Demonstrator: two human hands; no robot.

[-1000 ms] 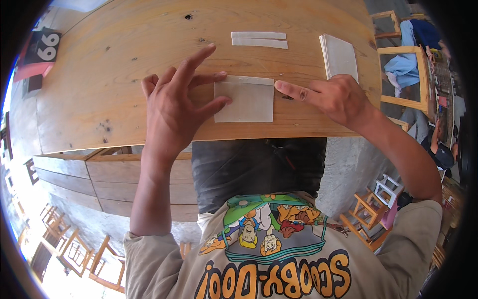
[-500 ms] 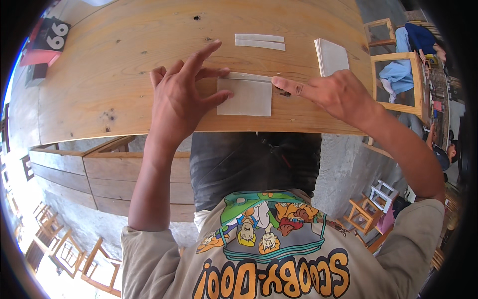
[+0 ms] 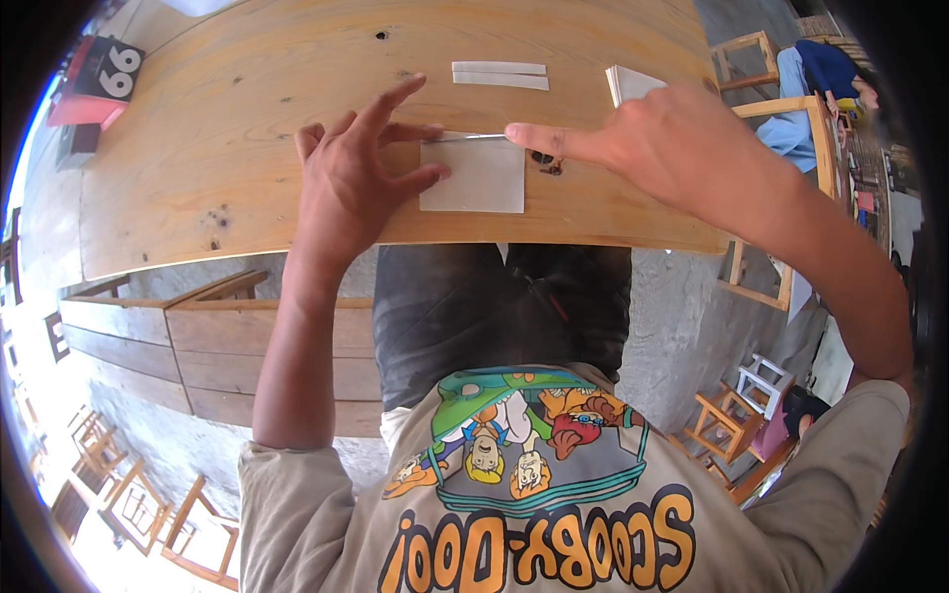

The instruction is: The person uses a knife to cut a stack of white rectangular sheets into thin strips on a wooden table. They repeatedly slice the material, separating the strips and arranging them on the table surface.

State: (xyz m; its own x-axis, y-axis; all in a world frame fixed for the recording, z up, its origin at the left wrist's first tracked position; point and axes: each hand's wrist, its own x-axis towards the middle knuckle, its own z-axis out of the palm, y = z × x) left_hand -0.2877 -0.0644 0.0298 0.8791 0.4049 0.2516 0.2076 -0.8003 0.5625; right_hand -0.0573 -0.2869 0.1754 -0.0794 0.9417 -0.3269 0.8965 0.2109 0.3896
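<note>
A pale rectangular sheet of paper [image 3: 473, 180] lies near the table's front edge, with a narrow raised or folded strip along its far side. My left hand [image 3: 341, 183] has its fingers spread; the thumb rests on the sheet's left part and a fingertip touches the far left corner. My right hand [image 3: 657, 128] reaches in from the right. Its stretched forefinger presses the right end of the folded strip, while its other fingers look curled and are partly hidden. Two narrow paper strips [image 3: 500, 80] lie beyond the sheet. A paper stack [image 3: 633, 83] is partly covered by my right hand.
The wooden table [image 3: 247, 119] has dark knots and ends close to my lap. A black and pink box [image 3: 104, 74] stands at the far left. Wooden chairs [image 3: 746, 64] and a person in blue clothing [image 3: 830, 69] are at the right.
My right hand and forearm have shifted up, now covering part of the paper stack. The forefinger stays at the strip's right end. The strip looks narrower and brighter; my left hand has barely moved.
</note>
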